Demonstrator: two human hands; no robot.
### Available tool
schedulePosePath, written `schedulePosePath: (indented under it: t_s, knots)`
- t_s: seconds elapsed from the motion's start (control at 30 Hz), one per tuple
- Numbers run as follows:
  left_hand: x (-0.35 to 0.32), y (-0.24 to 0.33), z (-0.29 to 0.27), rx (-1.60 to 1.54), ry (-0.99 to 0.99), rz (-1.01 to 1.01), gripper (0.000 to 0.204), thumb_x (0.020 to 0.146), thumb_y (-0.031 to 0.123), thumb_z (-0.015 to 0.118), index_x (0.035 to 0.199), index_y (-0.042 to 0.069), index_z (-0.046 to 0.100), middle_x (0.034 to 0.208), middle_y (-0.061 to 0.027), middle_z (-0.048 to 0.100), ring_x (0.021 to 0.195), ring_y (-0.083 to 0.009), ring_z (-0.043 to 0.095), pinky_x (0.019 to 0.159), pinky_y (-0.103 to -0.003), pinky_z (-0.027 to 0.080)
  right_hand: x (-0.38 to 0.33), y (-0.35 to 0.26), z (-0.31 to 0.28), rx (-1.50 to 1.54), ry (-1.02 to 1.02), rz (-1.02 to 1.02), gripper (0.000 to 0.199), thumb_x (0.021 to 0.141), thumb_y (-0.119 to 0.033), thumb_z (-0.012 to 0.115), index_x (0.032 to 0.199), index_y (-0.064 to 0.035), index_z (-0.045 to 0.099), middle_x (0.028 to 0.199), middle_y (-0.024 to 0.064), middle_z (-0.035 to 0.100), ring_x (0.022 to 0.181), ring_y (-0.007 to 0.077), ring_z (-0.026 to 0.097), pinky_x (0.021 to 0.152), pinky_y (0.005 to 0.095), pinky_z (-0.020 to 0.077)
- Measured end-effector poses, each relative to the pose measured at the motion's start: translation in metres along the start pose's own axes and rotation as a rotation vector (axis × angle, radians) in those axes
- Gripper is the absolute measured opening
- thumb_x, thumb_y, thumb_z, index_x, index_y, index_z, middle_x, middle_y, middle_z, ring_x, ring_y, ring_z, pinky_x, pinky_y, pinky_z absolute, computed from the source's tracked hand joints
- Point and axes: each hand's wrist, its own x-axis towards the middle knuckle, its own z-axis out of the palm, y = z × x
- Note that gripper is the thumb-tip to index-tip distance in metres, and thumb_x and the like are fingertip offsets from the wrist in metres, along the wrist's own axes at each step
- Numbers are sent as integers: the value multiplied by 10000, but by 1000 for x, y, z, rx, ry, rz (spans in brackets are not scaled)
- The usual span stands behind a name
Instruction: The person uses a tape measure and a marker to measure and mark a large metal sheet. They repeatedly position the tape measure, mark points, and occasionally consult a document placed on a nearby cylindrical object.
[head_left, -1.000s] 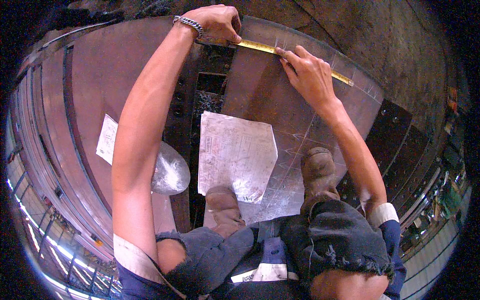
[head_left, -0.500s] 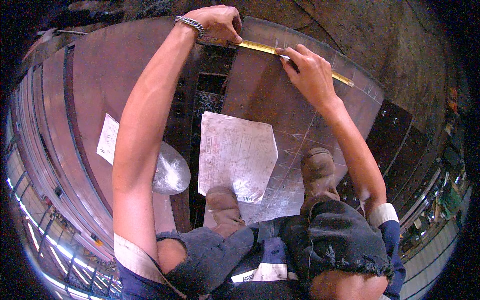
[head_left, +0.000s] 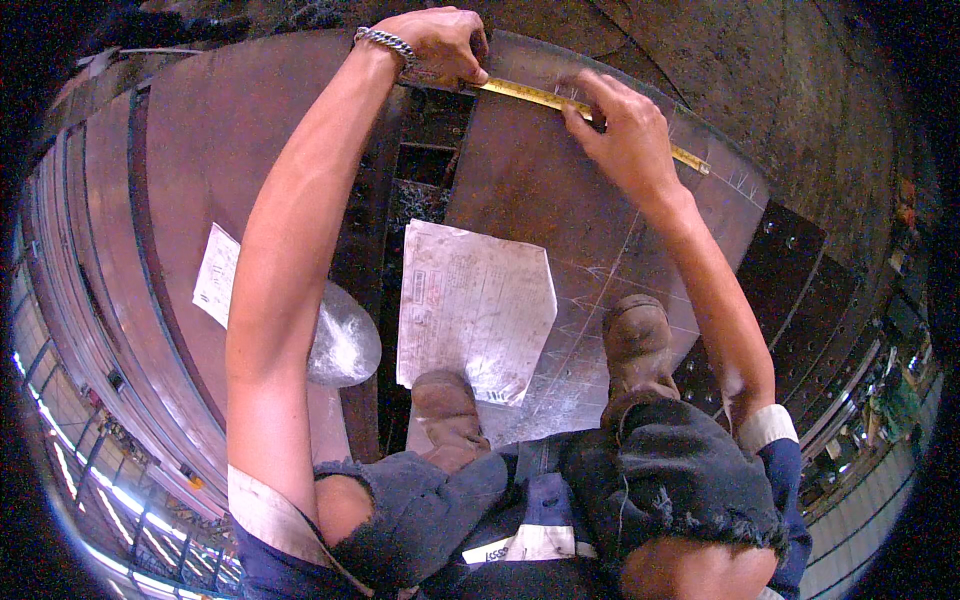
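At the far edge of the brown steel plate (head_left: 520,180), my left hand (head_left: 440,45) is closed on one end of a yellow tape measure (head_left: 525,94), thumb pressing the blade. The tape runs rightward across the plate, its far end lying near some white chalk marks. My right hand (head_left: 630,125) is over the middle of the tape and hides part of it. Its thumb and fingers are bent toward each other around something small and thin, too blurred to name. A chain bracelet (head_left: 385,40) circles my left wrist.
Stained paper sheets (head_left: 475,300) lie on the plate by my left boot (head_left: 445,410); my right boot (head_left: 637,340) stands on chalk lines. Left of a dark gap (head_left: 365,250) are a second plate (head_left: 230,130), a small paper (head_left: 215,275) and a shiny rounded object (head_left: 345,340).
My right hand has lifted a little and shifted right along the tape, its index finger now raised off the blade. My left hand keeps its grip in nearly the same place.
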Motion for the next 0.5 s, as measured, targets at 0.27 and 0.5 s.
schedulePosePath:
  t_s: [0.27, 0.5]
  knots:
    - [-2, 2, -3, 0, -25, 6, 564, 741, 426, 771, 1105, 10, 663, 1059, -187, 670, 1021, -316, 634, 866, -398, 514, 21, 4, -7, 218, -66, 102, 275, 874, -228, 647, 1014, -6, 564, 836, 211, 689, 785, 393, 680, 711, 461, 530]
    - [-3, 6, -7, -95, -78, -9, 535, 741, 413, 768, 1080, 8, 679, 1022, -185, 687, 976, -306, 655, 840, -404, 524, 26, 14, 2, 296, -214, 207, 242, 868, -226, 652, 951, -2, 618, 906, 203, 701, 870, 377, 686, 738, 437, 531]
